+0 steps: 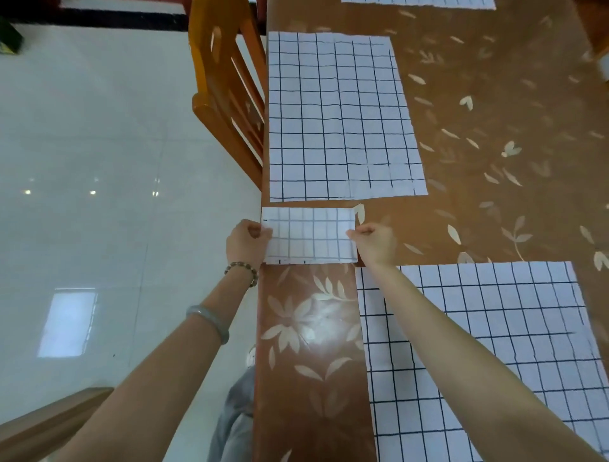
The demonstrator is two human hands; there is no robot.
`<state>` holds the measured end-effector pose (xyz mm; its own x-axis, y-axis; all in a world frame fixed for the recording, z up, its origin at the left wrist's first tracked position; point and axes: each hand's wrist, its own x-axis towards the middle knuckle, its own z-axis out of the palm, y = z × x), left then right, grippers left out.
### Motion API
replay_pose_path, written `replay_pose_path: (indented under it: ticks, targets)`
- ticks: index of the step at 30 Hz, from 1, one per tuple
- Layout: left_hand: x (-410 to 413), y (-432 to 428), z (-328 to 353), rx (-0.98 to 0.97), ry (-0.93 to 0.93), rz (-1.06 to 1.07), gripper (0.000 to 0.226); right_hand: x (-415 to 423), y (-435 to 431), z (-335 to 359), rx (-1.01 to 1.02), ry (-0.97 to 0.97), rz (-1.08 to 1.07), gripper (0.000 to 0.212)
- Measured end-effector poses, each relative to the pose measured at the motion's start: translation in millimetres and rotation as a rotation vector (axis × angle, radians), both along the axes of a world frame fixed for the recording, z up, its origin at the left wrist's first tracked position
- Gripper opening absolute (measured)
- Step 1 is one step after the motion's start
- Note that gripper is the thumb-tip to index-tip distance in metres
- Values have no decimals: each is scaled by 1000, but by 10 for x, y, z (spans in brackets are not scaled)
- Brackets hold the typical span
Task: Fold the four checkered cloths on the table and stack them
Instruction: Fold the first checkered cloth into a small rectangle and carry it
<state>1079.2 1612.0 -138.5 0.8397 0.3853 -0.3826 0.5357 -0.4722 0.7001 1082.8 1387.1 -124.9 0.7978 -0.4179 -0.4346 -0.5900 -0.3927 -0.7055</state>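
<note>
Bare strip of tabletop [309, 329] runs along the left edge, between that edge and the near flat cloth [494, 346], up to the folded cloth [309, 235]. Left hand [247, 242] and right hand [375, 242] pinch its short ends, so both sides are taken. Thin gap beyond it to the far flat cloth [342, 115]. Chair [227, 92] tight against the left edge there blocks side access. Wide bare area toward the right edge.

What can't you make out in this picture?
Head view:
- Far cloth: top edge cuts it off; only a strip shows.
- Near cloth: right forearm covers part; frame edges cut it.
- Folded cloth: layer count hidden beneath its top face.
</note>
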Motion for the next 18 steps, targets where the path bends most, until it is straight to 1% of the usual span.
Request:
replay_pose_path:
  ticks: [5,9,11,14,18]
  targets:
    - [-17,-8,-22,-25,-6,28,39,3,33,0,-56,2,-5,15]
    - [-47,-3,19,-62,-20,54,53,-29,51,67,-85,-24,-5,30]
    - [-88,15,69,-28,-57,-1,58,-86,39,125,-85,-51,9,33]
    - [-146,64,212,67,-103,-145,60,-213,42,288,-70,-72,88,39]
    - [-200,107,508,113,-200,-302,63,-441,105,654,24,-84,195,58]
